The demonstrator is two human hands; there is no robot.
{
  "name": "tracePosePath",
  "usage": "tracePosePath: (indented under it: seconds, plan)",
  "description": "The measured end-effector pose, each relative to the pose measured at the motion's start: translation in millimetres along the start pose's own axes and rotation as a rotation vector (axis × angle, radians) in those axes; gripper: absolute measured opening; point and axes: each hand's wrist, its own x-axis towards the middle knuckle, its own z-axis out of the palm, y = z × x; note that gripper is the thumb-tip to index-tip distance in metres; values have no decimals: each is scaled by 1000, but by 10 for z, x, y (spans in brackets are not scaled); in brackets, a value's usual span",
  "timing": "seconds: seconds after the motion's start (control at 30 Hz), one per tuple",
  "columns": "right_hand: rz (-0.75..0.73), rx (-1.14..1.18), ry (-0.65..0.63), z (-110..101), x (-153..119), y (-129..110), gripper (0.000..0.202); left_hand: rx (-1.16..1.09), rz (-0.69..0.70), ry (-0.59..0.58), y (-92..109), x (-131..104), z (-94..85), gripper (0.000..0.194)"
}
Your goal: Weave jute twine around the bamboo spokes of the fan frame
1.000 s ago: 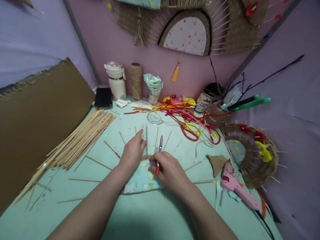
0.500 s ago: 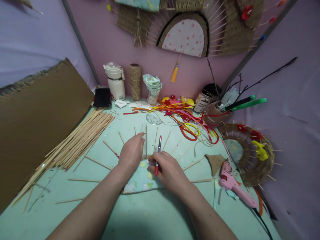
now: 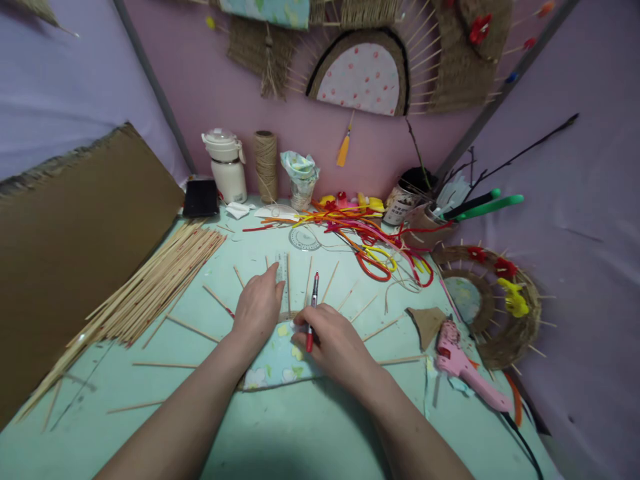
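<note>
Ruler (image 3: 283, 264) lies just left of a stick (image 3: 289, 293) near the frame's middle, and I have the fingers of the left hand (image 3: 257, 308) resting at its edge, probably to keep it in line; I cannot tell whether they pinch or merely press. The fingers of the right hand (image 3: 334, 339) are closed on a red-ended pen (image 3: 313, 300), perhaps tucked upright to leave fingertips free over the patterned fabric piece (image 3: 277, 361), lower centre, where more sticks (image 3: 193, 328) fan across the tabletop (image 3: 300, 440)
</note>
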Motion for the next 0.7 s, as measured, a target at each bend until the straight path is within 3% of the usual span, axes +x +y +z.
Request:
tracePosePath:
  seconds: [0.47,0.57,0.7]
  plan:
    - [-10,-10,29,-3,-6,-17,8,27,33,9,-18,-5,24,45]
    - [1,4,100,8,-6,-5,3,16,37,17,-24,-6,33,45]
    - [22,101,266,25,-2,46,16,9,27,13,-18,-4,27,45]
